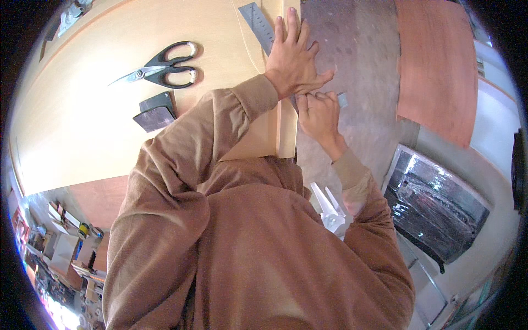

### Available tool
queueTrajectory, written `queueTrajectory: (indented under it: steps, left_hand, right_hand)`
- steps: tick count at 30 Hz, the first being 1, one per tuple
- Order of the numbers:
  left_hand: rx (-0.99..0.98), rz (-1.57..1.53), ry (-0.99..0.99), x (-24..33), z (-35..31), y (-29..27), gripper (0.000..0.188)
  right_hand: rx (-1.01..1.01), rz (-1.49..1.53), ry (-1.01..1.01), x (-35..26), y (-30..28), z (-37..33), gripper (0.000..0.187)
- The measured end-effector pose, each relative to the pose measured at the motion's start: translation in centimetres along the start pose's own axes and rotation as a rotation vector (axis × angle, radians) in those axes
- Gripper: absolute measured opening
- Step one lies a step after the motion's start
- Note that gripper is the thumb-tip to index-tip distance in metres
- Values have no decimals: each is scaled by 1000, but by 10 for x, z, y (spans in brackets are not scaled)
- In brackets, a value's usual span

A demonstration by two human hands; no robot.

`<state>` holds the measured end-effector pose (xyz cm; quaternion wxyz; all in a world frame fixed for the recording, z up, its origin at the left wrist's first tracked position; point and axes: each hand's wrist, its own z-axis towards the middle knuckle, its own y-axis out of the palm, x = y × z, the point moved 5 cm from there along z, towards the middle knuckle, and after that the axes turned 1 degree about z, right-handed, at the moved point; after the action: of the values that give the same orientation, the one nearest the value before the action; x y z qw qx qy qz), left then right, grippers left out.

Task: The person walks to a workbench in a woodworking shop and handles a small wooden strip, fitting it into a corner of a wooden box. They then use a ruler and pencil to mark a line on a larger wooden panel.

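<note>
My left hand (291, 58) lies flat with its fingers spread, pressing a metal ruler (256, 23) across the edge of a pale wooden panel (220, 38). A narrow wooden strip (287, 132) runs along that edge, below the hand. Just nearer and to the right, my right hand (320, 115) is closed, its fingertips close to the ruler's lower end. A small blue-grey piece (342, 100) juts out beside its knuckles; whether it belongs to what the fingers grip is hidden. Black-handled scissors (157, 69) lie partly open on the panel, left of my left forearm.
Near the scissors sits a dark folded piece (155, 111). A reddish board (437, 66) is at the far right, with a black plastic-wrapped package (437, 203) nearer. A white plastic object (328, 209) shows beside my right sleeve. Cluttered boxes and tools (74, 253) fill the lower left.
</note>
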<state>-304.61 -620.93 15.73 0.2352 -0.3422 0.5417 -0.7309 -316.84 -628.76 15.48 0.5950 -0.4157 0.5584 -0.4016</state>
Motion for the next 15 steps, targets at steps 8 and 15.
queueTrajectory:
  steps: [8,15]
  left_hand:
    - [8,-14,36,23,-40,6,92]
    - [-64,-5,39,36,-63,4,98]
  right_hand:
    - [3,-18,14,-19,-1,-51,34]
    - [-17,-13,11,-29,-1,-73,39]
